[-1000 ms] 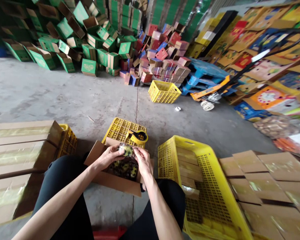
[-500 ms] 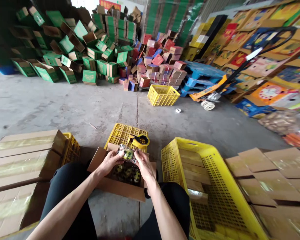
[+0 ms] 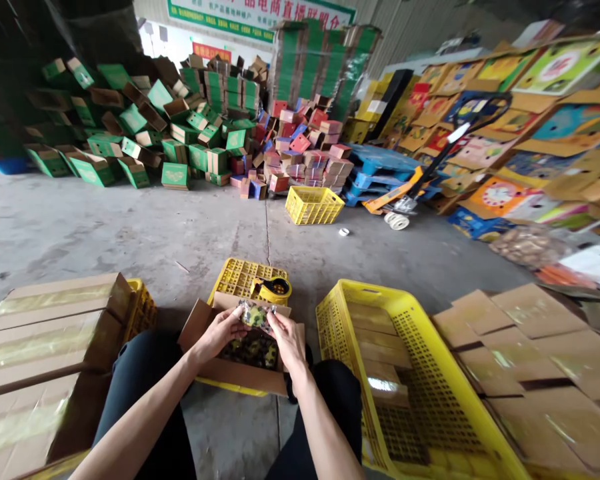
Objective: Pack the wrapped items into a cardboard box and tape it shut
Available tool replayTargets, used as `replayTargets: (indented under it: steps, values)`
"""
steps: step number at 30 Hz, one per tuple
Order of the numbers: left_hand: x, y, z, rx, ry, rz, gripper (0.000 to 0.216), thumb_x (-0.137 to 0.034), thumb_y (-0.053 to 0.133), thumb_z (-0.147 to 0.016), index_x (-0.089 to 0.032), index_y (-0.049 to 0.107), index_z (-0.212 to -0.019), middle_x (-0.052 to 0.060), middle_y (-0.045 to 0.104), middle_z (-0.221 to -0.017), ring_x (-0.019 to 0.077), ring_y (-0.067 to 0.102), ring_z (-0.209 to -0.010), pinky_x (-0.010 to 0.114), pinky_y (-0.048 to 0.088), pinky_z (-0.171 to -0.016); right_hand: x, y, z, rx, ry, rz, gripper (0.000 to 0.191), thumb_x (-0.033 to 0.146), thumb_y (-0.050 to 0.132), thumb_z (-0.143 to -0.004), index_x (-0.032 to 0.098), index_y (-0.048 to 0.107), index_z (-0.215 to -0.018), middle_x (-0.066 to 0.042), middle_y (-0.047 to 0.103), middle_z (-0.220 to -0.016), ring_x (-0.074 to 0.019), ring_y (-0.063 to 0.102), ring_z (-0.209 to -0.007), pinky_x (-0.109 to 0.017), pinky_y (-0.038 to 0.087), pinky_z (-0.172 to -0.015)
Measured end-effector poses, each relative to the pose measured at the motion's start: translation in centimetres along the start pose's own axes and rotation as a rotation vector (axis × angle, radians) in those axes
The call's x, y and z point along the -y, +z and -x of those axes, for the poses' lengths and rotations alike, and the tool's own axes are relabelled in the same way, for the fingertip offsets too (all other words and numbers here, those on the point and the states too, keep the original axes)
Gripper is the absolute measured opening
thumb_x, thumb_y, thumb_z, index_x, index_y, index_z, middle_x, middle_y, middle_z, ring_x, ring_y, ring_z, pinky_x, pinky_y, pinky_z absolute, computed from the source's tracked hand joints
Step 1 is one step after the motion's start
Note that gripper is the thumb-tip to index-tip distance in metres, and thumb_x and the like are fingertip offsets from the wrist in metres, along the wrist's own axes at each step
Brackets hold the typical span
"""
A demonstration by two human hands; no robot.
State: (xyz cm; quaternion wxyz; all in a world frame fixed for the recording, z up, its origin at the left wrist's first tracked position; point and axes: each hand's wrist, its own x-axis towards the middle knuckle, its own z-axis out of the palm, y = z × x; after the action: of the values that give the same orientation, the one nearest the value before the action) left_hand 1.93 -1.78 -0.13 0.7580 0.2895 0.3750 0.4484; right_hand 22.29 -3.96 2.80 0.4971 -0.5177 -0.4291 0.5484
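Between my two hands I hold a small clear plastic packet (image 3: pixel 255 315) with yellow-green and dark patches; its contents are too small to make out. My left hand (image 3: pixel 221 332) pinches its left end, and my right hand (image 3: pixel 288 339) grips the right end. Just below lies an open cardboard box (image 3: pixel 247 377), flaps spread, with similar yellow-green and dark packets (image 3: pixel 253 348) inside. A yellow and black tape dispenser (image 3: pixel 275 289) rests behind the box on an upturned yellow crate (image 3: pixel 236 270).
Taped cartons (image 3: pixel 50 333) are stacked at my left. A long yellow crate (image 3: pixel 415 300) with small cartons inside stands at my right, beside more cartons (image 3: pixel 540 360). Farther off are another yellow crate (image 3: pixel 314 207), a pallet jack (image 3: pixel 405 193) and heaped green boxes (image 3: pixel 175 175).
The view has tilted up, showing more of the banner at the back. Both hands still hold the packet, which now looks flatter and more spread out between them.
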Motion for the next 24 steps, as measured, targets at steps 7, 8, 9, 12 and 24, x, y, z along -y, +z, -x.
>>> replayTargets:
  steps: [7, 8, 9, 12, 24]
  values:
    - [0.6, -0.7, 3.1, 0.074, 0.038, -0.117, 0.061, -0.061, 0.093, -0.074, -0.012, 0.082, -0.109, 0.014, 0.083, -0.102, 0.0233, 0.079, -0.084, 0.030, 0.059, -0.081, -0.6, -0.3, 3.0, -0.027, -0.061, -0.009, 0.061, 0.072, 0.084, -0.073, 0.020, 0.087, -0.105, -0.004, 0.076, -0.081, -0.0253, 0.072, -0.086, -0.036, 0.065, -0.077]
    - [0.7, -0.8, 3.8, 0.075, 0.046, -0.123, 0.062, -0.061, 0.093, -0.073, -0.012, 0.082, -0.110, 0.015, 0.083, -0.102, 0.0236, 0.079, -0.083, 0.031, 0.060, -0.081, -0.8, -0.2, 3.7, -0.027, -0.057, -0.023, 0.063, 0.072, 0.085, -0.073, 0.020, 0.087, -0.106, -0.004, 0.077, -0.084, -0.0260, 0.072, -0.087, -0.037, 0.065, -0.077]
    - [0.8, -0.9, 4.5, 0.078, 0.054, -0.123, 0.062, -0.060, 0.093, -0.073, -0.012, 0.082, -0.110, 0.015, 0.083, -0.102, 0.0236, 0.079, -0.083, 0.031, 0.060, -0.081, -1.0, 0.0, 4.5, -0.027, -0.050, -0.040, 0.064, 0.073, 0.085, -0.072, 0.020, 0.086, -0.108, -0.005, 0.078, -0.087, -0.0266, 0.073, -0.089, -0.038, 0.066, -0.077]
    - [1.3, -1.0, 7.3, 0.114, 0.065, -0.092, 0.060, -0.060, 0.092, -0.075, -0.012, 0.082, -0.112, 0.015, 0.083, -0.106, 0.0236, 0.079, -0.085, 0.033, 0.061, -0.084, -1.5, 0.4, 7.1, -0.062, -0.027, -0.115, 0.065, 0.072, 0.087, -0.070, 0.021, 0.085, -0.110, -0.007, 0.080, -0.098, -0.0283, 0.075, -0.093, -0.041, 0.067, -0.079]
    - [6.7, 3.7, 19.1, -0.075, 0.251, 0.080, 0.057, -0.050, 0.097, -0.073, -0.018, 0.079, -0.116, 0.007, 0.079, -0.104, 0.0173, 0.072, -0.085, 0.029, 0.059, -0.084, -2.6, 2.6, 17.9, -0.142, 0.009, -0.282, 0.055, 0.067, 0.088, -0.071, 0.023, 0.084, -0.104, -0.009, 0.082, -0.109, -0.0308, 0.077, -0.103, -0.039, 0.064, -0.083]
